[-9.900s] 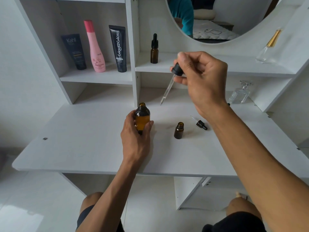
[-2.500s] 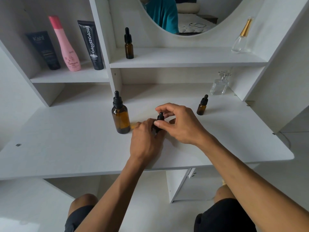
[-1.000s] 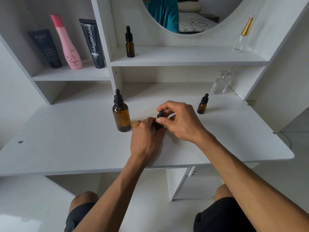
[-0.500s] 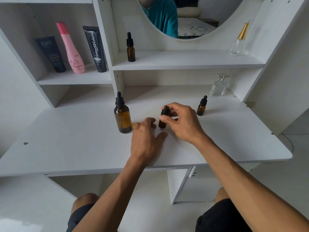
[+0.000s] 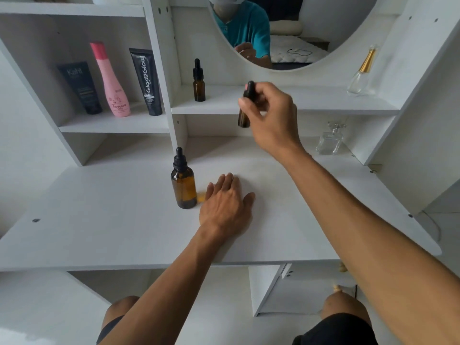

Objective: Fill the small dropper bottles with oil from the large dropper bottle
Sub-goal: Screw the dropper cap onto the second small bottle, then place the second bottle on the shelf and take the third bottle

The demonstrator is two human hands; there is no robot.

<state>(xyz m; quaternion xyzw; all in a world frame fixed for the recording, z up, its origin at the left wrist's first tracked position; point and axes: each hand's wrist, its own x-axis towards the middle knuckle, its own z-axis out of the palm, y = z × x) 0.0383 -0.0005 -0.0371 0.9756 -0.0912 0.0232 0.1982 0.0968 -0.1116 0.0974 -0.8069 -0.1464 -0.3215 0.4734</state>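
Note:
The large amber dropper bottle (image 5: 183, 186), capped, stands upright on the white desk (image 5: 99, 220). My left hand (image 5: 225, 207) lies flat on the desk just right of it, fingers straight, holding nothing. My right hand (image 5: 271, 115) is raised in front of the middle shelf (image 5: 323, 105) and grips a small capped amber dropper bottle (image 5: 243, 119) by its neck and cap. The bottle hangs upright in the air, level with the shelf edge. Another small dropper bottle (image 5: 199, 83) stands on that shelf to the left.
A dark tube (image 5: 81, 88), a pink bottle (image 5: 112, 80) and a black tube (image 5: 146, 80) stand in the left cubby. A gold-capped perfume bottle (image 5: 361, 73) sits at the shelf's right; a clear glass bottle (image 5: 329, 140) stands below. A round mirror (image 5: 286, 28) hangs behind.
My right hand has lifted the small capped bottle off the desk up to shelf height. My left hand let go of it and now lies flat. The view tilted upward.

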